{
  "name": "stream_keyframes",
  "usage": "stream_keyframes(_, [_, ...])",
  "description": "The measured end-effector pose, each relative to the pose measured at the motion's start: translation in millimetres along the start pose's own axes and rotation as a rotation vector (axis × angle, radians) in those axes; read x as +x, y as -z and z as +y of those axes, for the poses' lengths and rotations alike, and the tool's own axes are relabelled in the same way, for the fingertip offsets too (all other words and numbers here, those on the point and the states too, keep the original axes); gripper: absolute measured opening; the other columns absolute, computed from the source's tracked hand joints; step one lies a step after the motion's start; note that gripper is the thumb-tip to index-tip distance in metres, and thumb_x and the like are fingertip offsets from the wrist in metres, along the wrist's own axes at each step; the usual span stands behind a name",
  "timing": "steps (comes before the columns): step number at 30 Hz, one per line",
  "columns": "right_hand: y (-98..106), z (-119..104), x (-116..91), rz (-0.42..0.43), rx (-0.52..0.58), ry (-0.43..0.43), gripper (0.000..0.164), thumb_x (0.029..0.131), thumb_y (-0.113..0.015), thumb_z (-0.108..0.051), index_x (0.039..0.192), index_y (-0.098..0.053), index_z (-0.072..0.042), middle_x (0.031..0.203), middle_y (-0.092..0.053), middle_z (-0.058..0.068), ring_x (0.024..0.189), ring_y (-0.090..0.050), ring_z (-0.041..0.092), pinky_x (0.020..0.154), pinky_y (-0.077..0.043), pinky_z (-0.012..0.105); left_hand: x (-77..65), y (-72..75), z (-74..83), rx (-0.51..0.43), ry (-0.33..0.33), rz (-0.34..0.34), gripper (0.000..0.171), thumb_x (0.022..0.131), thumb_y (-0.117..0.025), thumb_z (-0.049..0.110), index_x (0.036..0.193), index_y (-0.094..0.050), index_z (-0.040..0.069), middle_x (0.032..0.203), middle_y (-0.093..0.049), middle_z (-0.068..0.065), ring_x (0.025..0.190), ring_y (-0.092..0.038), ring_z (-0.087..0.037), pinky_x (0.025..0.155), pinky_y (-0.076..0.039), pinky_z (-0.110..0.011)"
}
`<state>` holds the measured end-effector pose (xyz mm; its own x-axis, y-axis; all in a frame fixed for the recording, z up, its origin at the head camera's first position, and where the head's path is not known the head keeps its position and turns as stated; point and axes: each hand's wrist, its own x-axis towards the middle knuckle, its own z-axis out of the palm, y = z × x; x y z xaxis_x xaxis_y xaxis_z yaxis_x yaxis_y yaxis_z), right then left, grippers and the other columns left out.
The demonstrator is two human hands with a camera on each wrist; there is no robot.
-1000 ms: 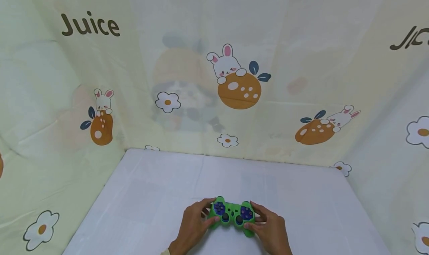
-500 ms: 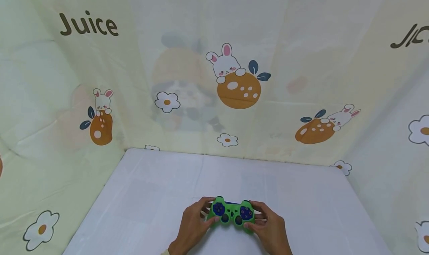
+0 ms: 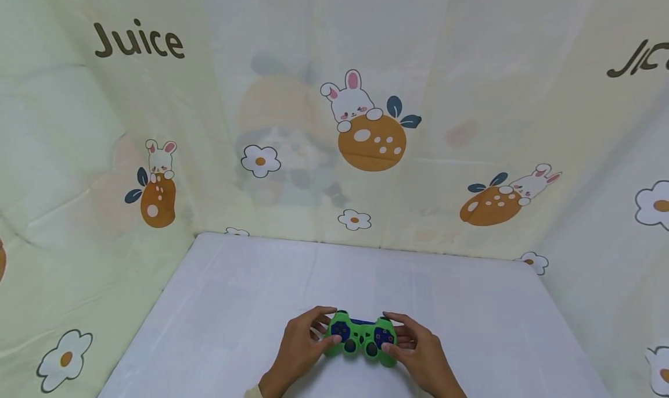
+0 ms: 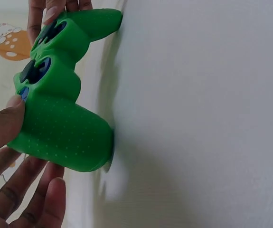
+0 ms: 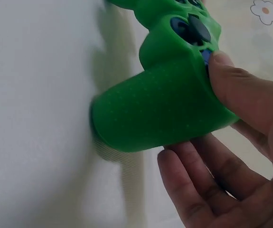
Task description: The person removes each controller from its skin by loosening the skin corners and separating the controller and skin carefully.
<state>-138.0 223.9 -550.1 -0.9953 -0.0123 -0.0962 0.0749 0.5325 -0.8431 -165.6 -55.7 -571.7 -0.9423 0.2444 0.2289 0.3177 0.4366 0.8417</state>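
A green game controller (image 3: pixel 362 336) with dark blue button faces and two dark thumbsticks is held between both hands near the front of the white table. My left hand (image 3: pixel 303 343) grips its left side, thumb on the blue directional pad, index finger up at the shoulder button. On the other side my right hand (image 3: pixel 420 351) grips it in the same way, its thumb on the blue button face. In the left wrist view the controller's dotted grip (image 4: pixel 65 135) points down close to the tabletop. The right wrist view shows the other grip (image 5: pixel 150 107), fingers behind it.
The white tabletop (image 3: pixel 251 287) spreads around the hands. Behind it hangs a pale cloth (image 3: pixel 444 67) printed with rabbits, oranges, flowers and "Juice"; more cloth closes in the left and right sides.
The controller's front edge has tipped slightly, and both thumbs have slid inward and up onto the blue button areas. The index fingers have risen a little at the shoulders.
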Motion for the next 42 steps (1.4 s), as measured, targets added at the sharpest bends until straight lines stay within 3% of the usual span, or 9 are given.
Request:
stream_keyframes(6, [3,-1,0,-0.038,-0.018,0.004,0.063,0.085,-0.089,-0.028,0.143,-0.066,-0.028,0.115,-0.08,0.005,0.095,-0.073,0.011,0.081,-0.058,0.02,1.8,2.6,-1.8,-0.05,0.001,-0.058,0.046,0.09,-0.086,0.028,0.133,-0.07,0.026,0.109,-0.077,0.0,0.088,-0.07,-0.008,0.074,-0.059,-0.025])
stream_keyframes(11, [3,-1,-1,-0.042,-0.003,-0.01,0.061,0.085,-0.089,-0.027,0.142,-0.067,-0.026,0.112,-0.08,0.005,0.093,-0.073,0.012,0.08,-0.058,0.02,4.0,3.6,-1.4,-0.069,0.039,-0.091,0.042,0.092,-0.084,0.03,0.131,-0.069,0.03,0.108,-0.08,0.002,0.087,-0.069,-0.004,0.073,-0.057,-0.023])
stream_keyframes(23, [3,-5,-5,0.002,0.031,0.016,0.062,0.08,-0.092,-0.021,0.137,-0.07,-0.027,0.109,-0.081,0.001,0.092,-0.075,0.011,0.082,-0.06,0.021,4.4,5.3,6.6,-0.077,0.047,-0.057,0.043,0.089,-0.088,0.025,0.127,-0.07,0.031,0.105,-0.082,0.004,0.085,-0.069,-0.003,0.069,-0.057,-0.024])
stream_keyframes(32, [0,-9,-7,0.088,0.025,0.04,0.06,0.08,-0.091,-0.017,0.134,-0.071,-0.034,0.121,-0.078,-0.009,0.099,-0.074,0.006,0.088,-0.06,0.023,5.1,2.6,8.4,-0.04,0.028,0.004,0.048,0.085,-0.091,0.024,0.126,-0.069,0.036,0.104,-0.082,0.009,0.091,-0.071,-0.005,0.07,-0.056,-0.023])
stream_keyframes(42, [-1,-4,-5,0.071,-0.01,0.069,0.054,0.088,-0.087,-0.016,0.135,-0.07,-0.036,0.117,-0.078,-0.01,0.098,-0.074,0.004,0.086,-0.058,0.018,7.0,5.9,4.5,-0.003,-0.017,-0.037,0.044,0.091,-0.086,0.029,0.131,-0.068,0.032,0.106,-0.081,0.008,0.093,-0.072,-0.005,0.07,-0.057,-0.023])
